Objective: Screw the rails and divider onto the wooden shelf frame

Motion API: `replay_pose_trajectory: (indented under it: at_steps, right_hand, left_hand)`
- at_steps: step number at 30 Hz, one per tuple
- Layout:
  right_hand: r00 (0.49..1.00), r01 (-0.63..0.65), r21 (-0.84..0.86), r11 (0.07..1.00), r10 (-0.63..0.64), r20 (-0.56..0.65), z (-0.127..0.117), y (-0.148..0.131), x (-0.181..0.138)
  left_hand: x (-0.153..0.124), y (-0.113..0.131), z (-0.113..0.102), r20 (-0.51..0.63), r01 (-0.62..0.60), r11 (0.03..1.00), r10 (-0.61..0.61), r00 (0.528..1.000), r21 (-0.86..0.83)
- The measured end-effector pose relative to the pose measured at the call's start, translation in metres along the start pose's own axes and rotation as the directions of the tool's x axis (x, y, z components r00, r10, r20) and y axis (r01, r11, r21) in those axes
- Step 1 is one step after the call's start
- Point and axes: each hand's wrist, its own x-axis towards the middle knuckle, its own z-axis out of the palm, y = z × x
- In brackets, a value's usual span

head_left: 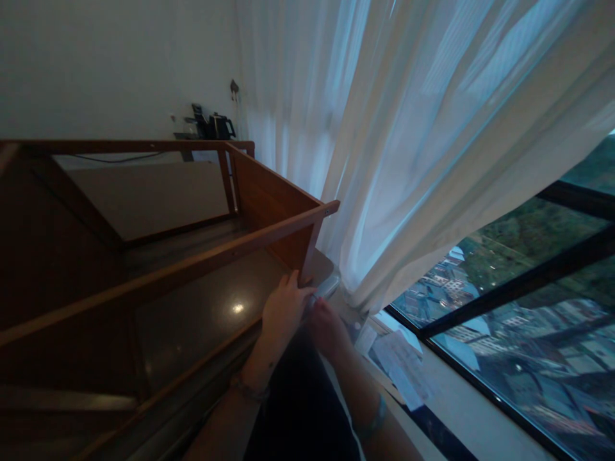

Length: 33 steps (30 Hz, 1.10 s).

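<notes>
Both hands meet at the far corner of the dark wooden counter (206, 307), right under the upright post of the wooden frame (269, 192). The left hand (283, 310) lies flat, its fingers (294, 285) stretched out and loosely spread, tips touching a small silvery flat object (327, 287) — perhaps a phone, too dim to be sure. The right hand (329, 326) sits just below that object, its fingers curled toward its near edge; whether they grip it I cannot tell. It looks thin, stiff and smooth, probably light and a little slippery — best pinched by its long edges. Just beyond the fingers hangs a sheer white curtain (408, 128), with papers (401, 365) on the sill to their right.
</notes>
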Motion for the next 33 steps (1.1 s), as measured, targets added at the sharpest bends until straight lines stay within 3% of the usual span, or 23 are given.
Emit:
replay_pose_trajectory:
  at_steps: [4, 8, 12, 19, 25, 33]
  right_hand:
    - [1.0, -0.011, -0.045, 0.999, 0.011, 0.01, 0.001, 0.006, 0.001]
    - [0.997, 0.015, -0.188, 0.982, -0.03, -0.076, -0.003, 0.004, 0.001]
    - [0.975, 0.078, -0.413, 0.907, -0.156, -0.159, -0.015, -0.006, -0.003]
    - [0.959, 0.121, -0.61, 0.783, -0.25, -0.131, -0.022, -0.016, 0.002]
    - [0.97, 0.111, -0.534, 0.838, -0.209, -0.125, -0.017, -0.021, 0.002]
    - [1.0, 0.003, -0.207, 0.978, -0.005, -0.009, 0.002, -0.017, 0.004]
  left_hand:
    - [0.0, 0.0, 0.001, -0.009, -0.01, 1.0, 0.01, 1.0, -0.008]
    - [0.0, -0.002, 0.004, -0.037, -0.016, 1.0, 0.016, 0.999, -0.019]
    - [0.0, -0.003, 0.006, -0.06, -0.016, 1.0, 0.016, 0.998, -0.003]
    - [0.0, -0.003, 0.007, -0.071, -0.023, 1.0, 0.022, 0.997, -0.006]
    - [0.0, -0.004, 0.008, -0.068, -0.032, 0.999, 0.031, 0.997, -0.009]
    - [0.001, -0.003, 0.005, -0.053, -0.034, 0.999, 0.034, 0.998, -0.009]
